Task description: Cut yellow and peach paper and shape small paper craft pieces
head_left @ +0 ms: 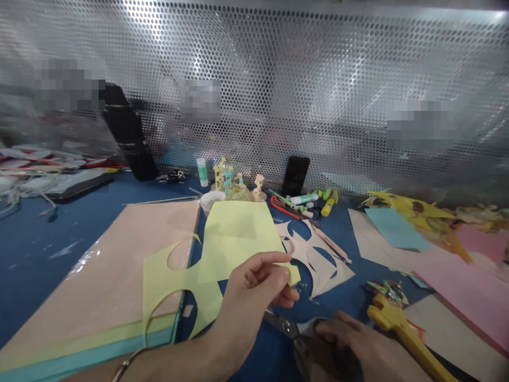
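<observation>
Thin bracelet (127,363) circles the left wrist at the bottom edge of the view; the left hand (254,286) pinches narrowly, thumb against fingers, on the right end of a pale yellow paper (234,244), which lies over the blue table (32,254) and partly over a pale pink card (99,265); a yellow paper cut-out (175,297) with curved holes lies across that card's lower right, and green and teal sheets (79,355) show along its lower edge; the right hand (342,345) is closed around the handles of dark metal scissors (298,331), low on the right, with the blades pointing left toward the left hand; a heap of paper scraps (32,170) sits far left, beside a black bottle (129,132) tilted against a perforated metal screen (278,106); farther along stand a white glue stick (202,172), a white cup (211,201), small paper models (238,183) and an upright phone (295,176); markers (304,199) lie just right of the phone; a pink cut-out (314,260) lies right of the yellow paper; farther right are a blue paper (392,228), pink sheets (469,286) and a yellow plastic tool (401,329)
</observation>
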`<state>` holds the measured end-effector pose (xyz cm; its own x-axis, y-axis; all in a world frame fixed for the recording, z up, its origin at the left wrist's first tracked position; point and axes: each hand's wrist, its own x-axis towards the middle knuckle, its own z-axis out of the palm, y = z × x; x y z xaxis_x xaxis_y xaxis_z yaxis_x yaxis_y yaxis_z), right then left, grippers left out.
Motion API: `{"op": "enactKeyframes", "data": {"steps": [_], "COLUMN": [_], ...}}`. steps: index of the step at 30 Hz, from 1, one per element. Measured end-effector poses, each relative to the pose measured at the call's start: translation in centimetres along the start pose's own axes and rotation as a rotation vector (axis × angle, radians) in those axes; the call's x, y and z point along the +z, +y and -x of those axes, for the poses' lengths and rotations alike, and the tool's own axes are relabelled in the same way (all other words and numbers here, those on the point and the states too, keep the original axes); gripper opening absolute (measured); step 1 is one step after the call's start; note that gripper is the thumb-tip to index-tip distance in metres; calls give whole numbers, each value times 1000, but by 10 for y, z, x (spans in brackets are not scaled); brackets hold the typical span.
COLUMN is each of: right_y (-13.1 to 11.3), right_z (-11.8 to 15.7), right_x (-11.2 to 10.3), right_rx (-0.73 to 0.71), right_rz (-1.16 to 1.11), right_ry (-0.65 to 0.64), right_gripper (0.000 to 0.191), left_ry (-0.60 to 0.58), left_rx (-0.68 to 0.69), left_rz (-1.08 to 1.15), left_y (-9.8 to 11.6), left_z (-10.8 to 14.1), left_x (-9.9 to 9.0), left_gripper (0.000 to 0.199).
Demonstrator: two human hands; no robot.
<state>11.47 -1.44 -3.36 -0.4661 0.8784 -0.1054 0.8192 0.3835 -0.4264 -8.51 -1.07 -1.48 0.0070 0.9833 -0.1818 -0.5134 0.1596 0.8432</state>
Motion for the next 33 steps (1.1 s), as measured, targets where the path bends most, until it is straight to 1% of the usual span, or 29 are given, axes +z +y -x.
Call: {"op": "enactKeyframes", "data": {"steps": [1,3,4,6,7,10,14,17,20,23,27,33], "right_y": [2,4,4,2,0,-5,-7,-4,-2,-1,-3,-3], "right_z": [1,4,5,5,5,2,0,1,2,2,1,1], "right_x": [-2,-7,-8,-9,-8,-3,2,5,7,7,7,8], "right_rx": [-33,-52,-46,-49,-56,-66,-48,-54,-99,-133,-139,-137], "right_rz": [-67,-225,-309,-479,-551,-667,-697,-704,-711,-730,-736,-657], "right_ry": [49,186,255,346,365,398,408,378,370,360,358,435], "right_gripper": [19,11,11,11,12,12,12,12,13,13,12,10], "left_ry": [-21,-50,-63,-87,-99,-136,-172,-172,-165,-164,-162,-198], "left_rx": [-25,-81,-116,-184,-209,-242,-262,-267,-276,-306,-344,-262], "left_rz": [-15,-52,-75,-124,-146,-194,-181,-146,-129,-140,-134,-158], "left_y": [-4,-15,-20,-29,-33,-38,-39,-38,-37,-36,-36,-38], "left_z": [0,1,2,3,4,5,6,7,7,7,6,8], "left_x": [-1,-2,-3,-5,-6,-8,-9,-8,-8,-7,-8,-10], "left_gripper": [10,10,11,13,14,17,20,21,19,15,13,20]}}
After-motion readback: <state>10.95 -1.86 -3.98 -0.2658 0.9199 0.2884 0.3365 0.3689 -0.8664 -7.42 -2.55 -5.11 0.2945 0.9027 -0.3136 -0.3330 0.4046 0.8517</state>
